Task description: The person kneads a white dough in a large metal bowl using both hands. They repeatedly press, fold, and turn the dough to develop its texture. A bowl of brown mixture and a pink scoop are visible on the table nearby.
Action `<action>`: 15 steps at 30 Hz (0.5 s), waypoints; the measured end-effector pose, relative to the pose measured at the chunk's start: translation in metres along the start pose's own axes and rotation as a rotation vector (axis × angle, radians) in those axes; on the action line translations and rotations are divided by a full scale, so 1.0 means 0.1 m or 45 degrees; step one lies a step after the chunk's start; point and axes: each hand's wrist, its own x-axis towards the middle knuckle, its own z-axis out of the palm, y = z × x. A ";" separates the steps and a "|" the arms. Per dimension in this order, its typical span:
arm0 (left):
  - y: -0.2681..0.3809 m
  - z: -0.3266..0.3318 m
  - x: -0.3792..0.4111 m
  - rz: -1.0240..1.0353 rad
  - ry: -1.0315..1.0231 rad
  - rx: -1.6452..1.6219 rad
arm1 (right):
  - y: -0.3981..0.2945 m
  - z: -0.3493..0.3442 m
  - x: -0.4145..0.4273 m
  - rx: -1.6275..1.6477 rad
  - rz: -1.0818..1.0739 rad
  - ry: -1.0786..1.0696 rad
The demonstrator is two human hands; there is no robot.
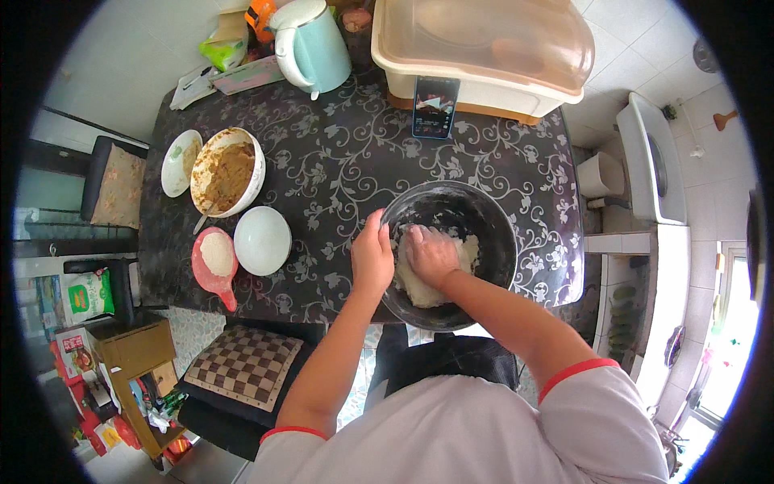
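Note:
A large dark mixing bowl (499, 213) stands at the table's near edge, with floury smears on its inner wall. Pale, rough dough (418, 291) lies in the bottom of it. My left hand (372, 254) grips the bowl's left rim, thumb along the edge. Inside the bowl, my right hand (433, 255) presses down on the dough with its fingers curled over the far side. The fingertips look coated with flour or dough. My palm hides part of the dough.
Left on the patterned table (338, 175) are a white bowl of brown mixture (227, 175) with a spoon, a small plate (181, 163), a white bowl (262, 241) and a pink scoop of flour (215, 257). Behind stand a kettle (314, 51), a phone (434, 109) and a lidded bin (484, 66).

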 end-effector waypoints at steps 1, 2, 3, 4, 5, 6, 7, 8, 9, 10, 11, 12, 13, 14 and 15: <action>0.01 -0.01 0.00 -0.026 -0.022 -0.003 | 0.02 0.03 0.03 -0.015 0.001 0.004; -0.01 0.00 0.00 -0.007 -0.025 0.034 | 0.04 0.05 0.07 -0.031 0.003 0.007; -0.02 0.00 -0.01 -0.002 -0.027 0.049 | 0.07 0.08 0.12 -0.046 0.003 0.012; -0.01 -0.01 -0.02 0.002 -0.029 0.063 | 0.11 0.13 0.16 -0.012 0.001 0.056; -0.01 -0.01 -0.01 0.007 -0.033 0.076 | 0.15 0.20 0.20 0.022 0.001 0.098; 0.00 -0.02 0.01 0.027 -0.035 0.070 | 0.15 0.21 0.24 0.057 -0.004 0.143; 0.00 -0.03 0.01 0.031 -0.034 0.056 | 0.17 0.22 0.29 0.057 0.056 0.092; 0.01 -0.02 0.02 0.034 -0.033 0.041 | 0.19 0.22 0.33 0.056 0.117 0.039; 0.01 -0.03 0.01 0.038 -0.021 0.033 | 0.17 0.21 0.39 0.061 0.168 -0.009; 0.00 -0.03 0.01 0.062 0.018 0.052 | 0.18 0.24 0.44 0.116 0.165 0.084; -0.03 0.00 0.06 0.086 0.056 0.071 | 0.22 0.26 0.51 0.083 0.171 0.054; -0.05 0.02 0.08 0.102 0.091 0.092 | 0.20 0.22 0.60 0.074 0.226 -0.055; -0.06 0.01 0.12 0.100 0.104 0.141 | 0.17 0.16 0.69 0.068 0.275 -0.162; -0.06 0.04 0.16 0.061 0.105 0.127 | 0.19 0.12 0.74 0.119 0.278 -0.228; -0.05 0.04 0.20 0.025 0.116 0.123 | 0.22 0.08 0.83 0.179 0.270 -0.289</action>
